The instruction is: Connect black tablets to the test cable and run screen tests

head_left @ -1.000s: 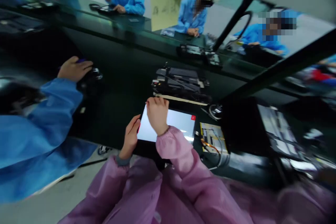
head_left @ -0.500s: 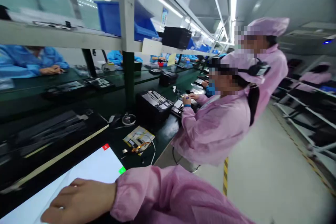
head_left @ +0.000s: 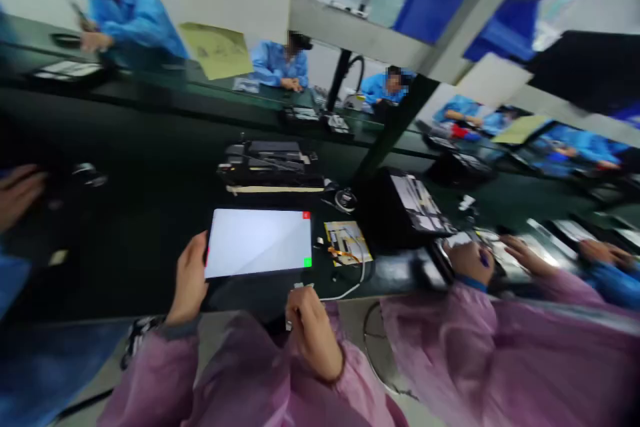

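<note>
A tablet (head_left: 260,243) with a lit white screen stands slightly raised at the front of the dark green bench, a red square and a green square at its right corners. My left hand (head_left: 190,280) grips its left edge, thumb side against the frame. Below the tablet's lower right corner, my right hand (head_left: 313,330) is closed with the fingers curled. A small pale bit shows by its fingers, too blurred to name. Just right of the tablet lies a yellow-and-white card (head_left: 349,240) with an orange flex cable and a white cable (head_left: 361,273).
Behind the tablet sits a black tray of dark parts (head_left: 273,163). A black box (head_left: 400,203) with strips on top stands right. A co-worker's hand (head_left: 470,263) works beyond it; another person's hand (head_left: 20,193) is far left. A shelf post (head_left: 397,130) rises behind.
My view has swung left and down, bringing both my hands into sight. The right hand has left the tablet's screen and is now below its lower right corner.
</note>
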Action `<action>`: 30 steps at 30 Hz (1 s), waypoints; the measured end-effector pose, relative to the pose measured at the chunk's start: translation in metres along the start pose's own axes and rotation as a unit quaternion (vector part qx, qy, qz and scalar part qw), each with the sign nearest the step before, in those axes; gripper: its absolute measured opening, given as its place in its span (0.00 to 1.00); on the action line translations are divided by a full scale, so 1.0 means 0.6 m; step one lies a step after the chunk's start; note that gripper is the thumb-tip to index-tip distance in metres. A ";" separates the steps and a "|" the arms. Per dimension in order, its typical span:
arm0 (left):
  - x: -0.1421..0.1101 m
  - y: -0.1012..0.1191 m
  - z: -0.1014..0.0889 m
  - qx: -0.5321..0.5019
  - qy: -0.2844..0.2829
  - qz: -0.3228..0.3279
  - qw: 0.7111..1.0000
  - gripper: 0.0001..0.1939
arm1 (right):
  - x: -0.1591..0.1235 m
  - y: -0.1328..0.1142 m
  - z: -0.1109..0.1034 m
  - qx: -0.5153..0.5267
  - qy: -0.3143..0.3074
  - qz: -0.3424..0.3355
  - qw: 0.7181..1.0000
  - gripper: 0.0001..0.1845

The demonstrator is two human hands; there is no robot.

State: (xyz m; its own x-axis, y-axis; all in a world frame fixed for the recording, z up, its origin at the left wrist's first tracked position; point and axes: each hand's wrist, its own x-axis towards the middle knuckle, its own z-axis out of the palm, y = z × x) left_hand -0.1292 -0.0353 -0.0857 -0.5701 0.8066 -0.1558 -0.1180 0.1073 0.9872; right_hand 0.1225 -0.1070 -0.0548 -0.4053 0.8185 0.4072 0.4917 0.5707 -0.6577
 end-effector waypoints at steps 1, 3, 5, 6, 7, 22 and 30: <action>0.005 -0.007 0.003 -0.009 0.022 -0.016 1.000 0.23 | -0.006 -0.002 -0.007 0.015 -0.006 -0.002 1.000 0.09; 0.013 -0.017 0.007 -0.037 0.027 -0.037 0.998 0.26 | -0.016 -0.005 -0.023 0.036 -0.010 -0.008 0.999 0.09; 0.017 -0.022 0.009 -0.057 0.018 -0.037 0.998 0.27 | -0.025 -0.007 -0.041 0.040 0.001 -0.005 0.999 0.09; 0.017 -0.023 0.009 -0.063 0.014 -0.033 0.997 0.27 | -0.028 -0.008 -0.050 0.036 0.013 0.006 0.999 0.09; 0.017 -0.023 0.010 -0.068 0.017 -0.032 0.997 0.27 | -0.031 -0.009 -0.060 0.033 0.026 0.022 0.999 0.09; 0.008 -0.010 0.011 -0.063 0.078 -0.070 0.992 0.23 | -0.018 0.000 -0.119 0.159 0.164 0.090 0.969 0.05; 0.012 -0.013 0.010 -0.068 0.041 -0.039 0.996 0.24 | 0.068 0.055 -0.030 -0.017 0.111 0.016 0.994 0.23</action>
State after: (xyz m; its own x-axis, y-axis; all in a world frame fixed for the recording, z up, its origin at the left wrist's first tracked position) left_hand -0.1276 -0.0267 -0.0944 -0.6185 0.7484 -0.2397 -0.2712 0.0831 0.9589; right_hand 0.1361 -0.0539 -0.0485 -0.2119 0.8281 0.5190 0.5282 0.5438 -0.6521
